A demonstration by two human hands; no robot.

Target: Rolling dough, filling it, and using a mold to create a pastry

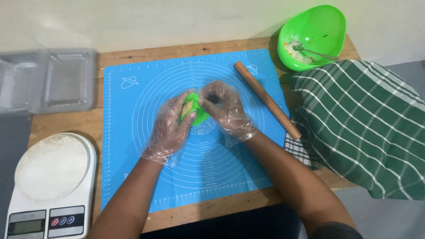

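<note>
A blue mat (pixel 186 177) is covering the wooden worktop (pixel 133 55) against a pale wall, with a rolling pin (pixel 267 100) lying on it. Both gloved hands, left (pixel 170 128) and right (pixel 226 110), are gripping green dough (pixel 198 116) at mat centre, each grip clamped on it. Fingers are hiding most of the dough; the scale (pixel 51 186) is being cut off at the frame's bottom.

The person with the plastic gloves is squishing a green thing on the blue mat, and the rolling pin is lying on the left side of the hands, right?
Almost. The rolling pin lies to the right of the hands, not the left, as the head view shows. The rest holds: the left hand and right hand, in clear plastic gloves, press a green thing over the blue mat.
</note>
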